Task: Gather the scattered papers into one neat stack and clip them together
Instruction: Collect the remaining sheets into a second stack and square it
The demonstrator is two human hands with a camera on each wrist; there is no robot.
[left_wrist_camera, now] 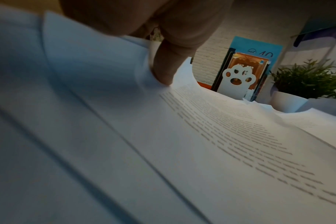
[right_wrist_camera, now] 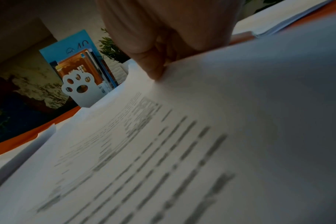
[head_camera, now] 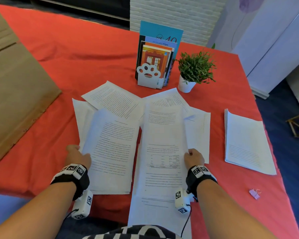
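Observation:
Several printed white sheets lie fanned across the red table (head_camera: 93,54). My left hand (head_camera: 79,155) pinches the left edge of a left-hand bundle of papers (head_camera: 112,152), thumb on top (left_wrist_camera: 163,66), lifting that edge. My right hand (head_camera: 192,156) pinches the right edge of a long right-hand bundle (head_camera: 162,152) that reaches over the table's near edge; its thumb (right_wrist_camera: 153,66) presses the top sheet (right_wrist_camera: 163,151). More loose sheets (head_camera: 114,99) lie behind and under both bundles. A pink binder clip (head_camera: 254,194) lies at the near right, away from both hands.
A separate neat paper stack (head_camera: 247,144) lies at the right. A paw-shaped bookend with books (head_camera: 152,66) and a small potted plant (head_camera: 193,69) stand behind the sheets. A large cardboard box (head_camera: 15,83) fills the left side.

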